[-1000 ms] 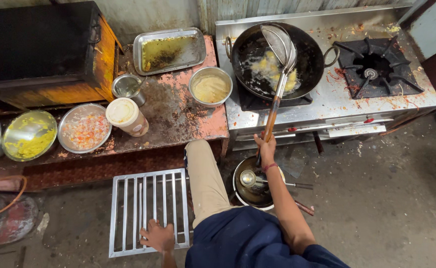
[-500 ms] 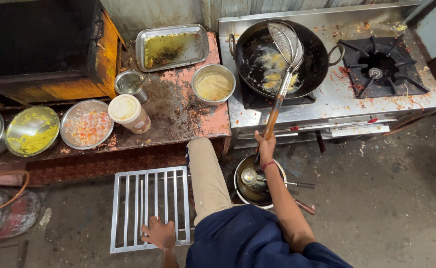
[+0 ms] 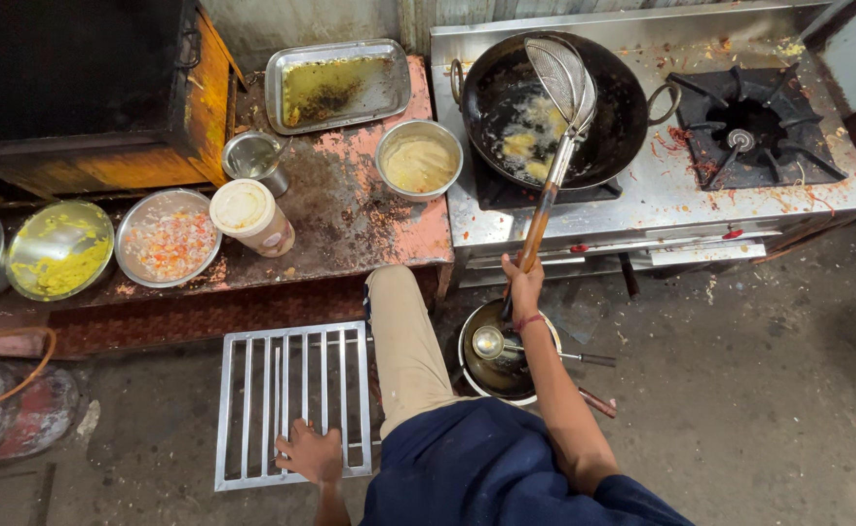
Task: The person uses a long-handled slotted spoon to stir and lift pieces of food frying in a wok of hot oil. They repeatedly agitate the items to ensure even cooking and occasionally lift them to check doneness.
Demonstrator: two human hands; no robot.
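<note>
My right hand (image 3: pixel 523 286) grips the wooden handle of a long wire skimmer (image 3: pixel 560 83), whose mesh head hangs over a black wok (image 3: pixel 623 107) on the stove. Yellow pieces of food (image 3: pixel 530 131) fry in the oil below it. My left hand (image 3: pixel 311 453) rests low on a white metal grate (image 3: pixel 252 404) that lies on the floor, its fingers on the bars. A steel bowl of pale batter (image 3: pixel 419 161) stands on the counter just left of the wok.
A second burner (image 3: pixel 754 131) sits right of the wok. On the counter are a greasy steel tray (image 3: pixel 335 86), a small steel cup (image 3: pixel 252 158), a white jar (image 3: pixel 250 216), a bowl of chopped vegetables (image 3: pixel 168 239) and a yellow-smeared bowl (image 3: pixel 57 248). A pot with a ladle (image 3: pixel 494 346) stands on the floor.
The view has shifted slightly. My right hand still holds the skimmer over the wok, and my left hand stays on the grate.
</note>
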